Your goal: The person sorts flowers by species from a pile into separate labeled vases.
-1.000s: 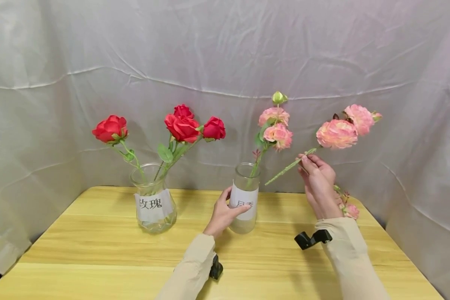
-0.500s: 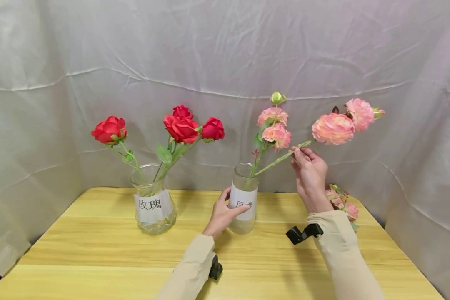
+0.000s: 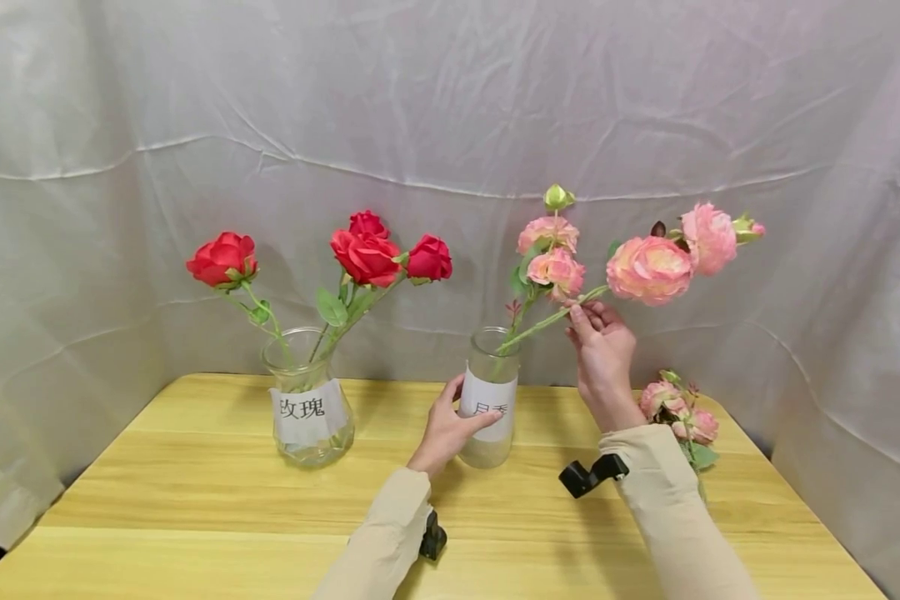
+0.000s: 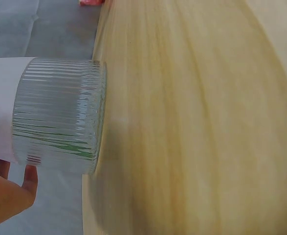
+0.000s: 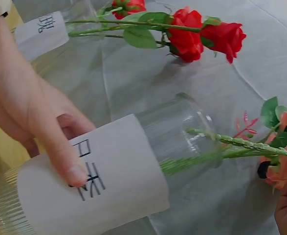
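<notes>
My left hand (image 3: 450, 425) grips the tall ribbed glass vase (image 3: 487, 454) from its left side, thumb across the white paper label (image 5: 104, 181). One pink flower stem (image 3: 555, 271) with two blooms and a green bud stands in that vase. My right hand (image 3: 606, 358) pinches the green stem of a second pink flower (image 3: 650, 271), its blooms leaning out to the right. In the right wrist view the lower end of this held stem (image 5: 241, 142) reaches just inside the vase mouth. The vase base (image 4: 92, 117) shows in the left wrist view, near the wooden tabletop.
A wider glass vase (image 3: 313, 454) with a lettered paper label holds several red roses (image 3: 367, 257) on the left. Another pink flower (image 3: 696, 425) lies on the table (image 3: 270, 517) at the right, beyond my forearm. A grey cloth (image 3: 420, 100) hangs behind.
My right hand has moved left with the pink flower, bringing its stem end from beside the vase to its mouth. The left hand stays on the vase.
</notes>
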The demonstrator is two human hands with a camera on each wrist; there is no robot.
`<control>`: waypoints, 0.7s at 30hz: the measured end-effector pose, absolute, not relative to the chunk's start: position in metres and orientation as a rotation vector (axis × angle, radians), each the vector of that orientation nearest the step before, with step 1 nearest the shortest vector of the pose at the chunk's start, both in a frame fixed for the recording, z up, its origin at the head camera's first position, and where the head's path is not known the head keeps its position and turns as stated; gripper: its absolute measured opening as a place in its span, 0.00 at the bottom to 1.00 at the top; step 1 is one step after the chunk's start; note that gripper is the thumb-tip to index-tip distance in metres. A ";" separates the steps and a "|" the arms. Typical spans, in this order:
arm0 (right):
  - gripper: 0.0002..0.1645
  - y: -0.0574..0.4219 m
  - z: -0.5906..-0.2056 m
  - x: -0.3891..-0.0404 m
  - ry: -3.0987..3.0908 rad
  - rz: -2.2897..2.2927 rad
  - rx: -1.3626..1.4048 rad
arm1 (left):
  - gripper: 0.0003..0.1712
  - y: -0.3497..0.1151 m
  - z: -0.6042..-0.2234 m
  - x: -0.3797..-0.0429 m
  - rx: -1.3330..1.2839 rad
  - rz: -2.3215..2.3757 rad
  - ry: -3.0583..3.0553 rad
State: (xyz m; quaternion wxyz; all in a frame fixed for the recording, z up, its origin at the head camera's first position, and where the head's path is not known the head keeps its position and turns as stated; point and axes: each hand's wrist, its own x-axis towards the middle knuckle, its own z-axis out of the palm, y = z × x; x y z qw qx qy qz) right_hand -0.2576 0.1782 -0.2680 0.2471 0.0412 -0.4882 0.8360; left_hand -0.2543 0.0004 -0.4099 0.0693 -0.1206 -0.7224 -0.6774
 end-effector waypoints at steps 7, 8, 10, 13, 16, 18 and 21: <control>0.08 0.171 -0.282 -0.257 -1.457 2.124 0.136 | 0.44 0.001 -0.411 -0.255 -0.359 -2.037 -2.177; 0.09 0.169 -0.284 -0.257 -1.481 2.100 0.140 | 0.44 0.001 -0.411 -0.255 -0.359 -2.038 -2.176; 0.08 0.167 -0.287 -0.257 -1.535 2.053 0.144 | 0.44 0.001 -0.411 -0.254 -0.359 -2.042 -2.176; 0.06 0.164 -0.290 -0.257 -1.595 1.994 0.167 | 0.45 0.001 -0.411 -0.255 -0.358 -2.050 -2.176; 0.04 0.162 -0.294 -0.256 -1.654 1.926 0.192 | 0.45 0.000 -0.411 -0.255 -0.353 -2.053 -2.180; 0.04 0.160 -0.296 -0.256 -1.690 1.886 0.211 | 0.45 0.000 -0.411 -0.255 -0.351 -2.054 -2.181; 0.04 0.158 -0.299 -0.256 -1.730 1.835 0.248 | 0.44 0.000 -0.408 -0.253 -0.350 -2.057 -2.179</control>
